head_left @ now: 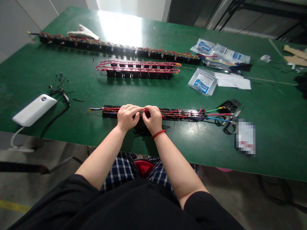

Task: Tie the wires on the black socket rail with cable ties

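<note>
A long black strip (182,114) strung with red, yellow and blue wires lies crosswise on the green table in front of me. My left hand (128,117) rests over its middle, fingers bent and closed; what they grip is hidden. Close beside it, my right hand (153,118) pinches what looks like a thin red wire (144,110) between thumb and forefinger. Thicker green, red and blue leads (217,118) run out of the strip's right end, by a pair of scissors (230,126). Under my hands lies a heap of short black pieces (142,129), perhaps cable ties.
Farther back lie a bundle with looped red wire (141,71) and a longer wired strip (115,48). Plastic packets (203,81) are at the right. A white device (35,110) with a cable sits left. A blurred packet (246,136) lies near the front edge.
</note>
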### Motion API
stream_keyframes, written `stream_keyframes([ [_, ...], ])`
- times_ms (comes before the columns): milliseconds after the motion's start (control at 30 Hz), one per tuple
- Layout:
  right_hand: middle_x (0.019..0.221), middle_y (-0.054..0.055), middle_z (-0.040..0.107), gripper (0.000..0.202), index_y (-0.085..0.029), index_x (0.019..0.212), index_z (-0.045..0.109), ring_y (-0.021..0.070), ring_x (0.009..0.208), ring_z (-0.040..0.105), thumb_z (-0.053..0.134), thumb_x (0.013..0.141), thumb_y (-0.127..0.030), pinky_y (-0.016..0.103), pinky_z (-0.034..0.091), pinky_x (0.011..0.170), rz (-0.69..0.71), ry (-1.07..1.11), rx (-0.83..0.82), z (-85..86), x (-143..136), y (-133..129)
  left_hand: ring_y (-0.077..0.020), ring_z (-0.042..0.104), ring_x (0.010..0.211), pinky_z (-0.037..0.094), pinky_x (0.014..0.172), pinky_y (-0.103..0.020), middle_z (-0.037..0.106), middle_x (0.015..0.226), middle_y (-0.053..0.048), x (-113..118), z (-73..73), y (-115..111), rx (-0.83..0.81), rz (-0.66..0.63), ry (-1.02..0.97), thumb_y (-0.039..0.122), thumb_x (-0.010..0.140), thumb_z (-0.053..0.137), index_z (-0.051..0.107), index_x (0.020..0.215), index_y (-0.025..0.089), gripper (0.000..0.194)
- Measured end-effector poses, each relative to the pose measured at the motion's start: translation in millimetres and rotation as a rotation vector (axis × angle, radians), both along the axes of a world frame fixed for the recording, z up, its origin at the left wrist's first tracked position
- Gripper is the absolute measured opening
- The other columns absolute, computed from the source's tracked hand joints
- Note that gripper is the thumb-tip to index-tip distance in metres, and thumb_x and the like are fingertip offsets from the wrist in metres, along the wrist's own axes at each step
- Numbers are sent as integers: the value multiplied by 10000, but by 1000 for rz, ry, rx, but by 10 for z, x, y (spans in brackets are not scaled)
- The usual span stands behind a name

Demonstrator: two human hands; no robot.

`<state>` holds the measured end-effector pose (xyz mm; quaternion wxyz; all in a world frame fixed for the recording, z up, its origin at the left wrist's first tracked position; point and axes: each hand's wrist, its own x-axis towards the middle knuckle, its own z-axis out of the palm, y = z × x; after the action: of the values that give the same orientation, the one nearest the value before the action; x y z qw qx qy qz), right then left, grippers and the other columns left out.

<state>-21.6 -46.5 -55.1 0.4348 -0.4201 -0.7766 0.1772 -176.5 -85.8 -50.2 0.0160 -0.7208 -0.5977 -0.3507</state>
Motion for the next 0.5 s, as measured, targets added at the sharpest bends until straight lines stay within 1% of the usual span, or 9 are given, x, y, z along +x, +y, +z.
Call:
stream_keyframes([
  [67,871,47,712,69,-232,888,641,226,877,623,593,872,-185,369,524,846,4,-3,13,-4,1,4,-216,681,981,479,940,-379,776,1057,-7,3,5,-3,-3,15,-26,262,897,541,730,1086,252,268],
  [133,865,47,712,63,-229,881,640,225,873,623,593,874,-189,366,523,842,4,-4,22,-6,1,8,-218,683,973,479,939,-380,777,1037,-15,5,11,-6,-6,24,-36,272,895,545,722,1050,234,240],
  [233,863,46,711,68,-230,878,639,224,873,624,588,874,-185,363,523,837,-1,-4,20,-6,0,10,-218,685,968,476,935,-381,779,1013,-12,5,21,-8,-8,8,-23,275,902,538,720,998,237,209],
  [500,862,47,711,71,-229,877,641,223,870,623,587,873,-183,363,519,841,7,-4,16,1,0,5,-212,684,960,475,920,-372,780,1013,1,10,37,-12,5,9,-5,270,906,543,723,988,248,199],
])
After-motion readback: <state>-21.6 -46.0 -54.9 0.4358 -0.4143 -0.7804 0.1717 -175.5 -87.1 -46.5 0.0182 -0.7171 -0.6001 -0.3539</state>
